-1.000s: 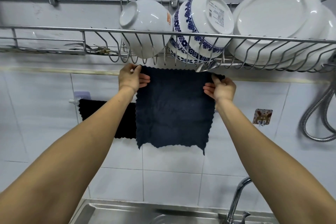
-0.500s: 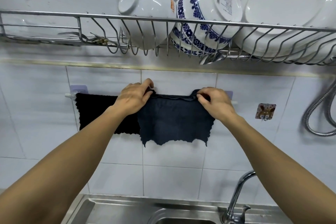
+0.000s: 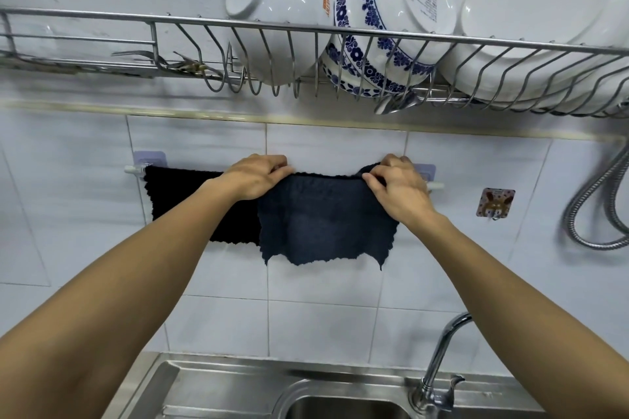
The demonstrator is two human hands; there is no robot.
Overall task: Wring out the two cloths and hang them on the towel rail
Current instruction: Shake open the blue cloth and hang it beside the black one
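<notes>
A white towel rail (image 3: 436, 186) runs across the tiled wall on two stick-on mounts. A black cloth (image 3: 183, 196) hangs over its left half. A dark blue cloth (image 3: 323, 224) is draped over the right half and overlaps the black one's right edge. My left hand (image 3: 257, 177) pinches the blue cloth's top left corner at the rail. My right hand (image 3: 398, 185) grips its top right corner, close to the right mount. Most of the rail is hidden under the cloths and hands.
A wire dish rack (image 3: 340, 34) hangs just above with a white bowl (image 3: 275, 20), a blue-patterned bowl (image 3: 388, 27) and plates (image 3: 541, 17). A steel sink (image 3: 238, 391) and tap (image 3: 439, 360) lie below. A hook sticker (image 3: 495, 202) and a metal hose (image 3: 592, 207) are on the right.
Both hands brought the blue cloth down from just under the dish rack onto the rail, where it now hangs folded over and spread slightly wider.
</notes>
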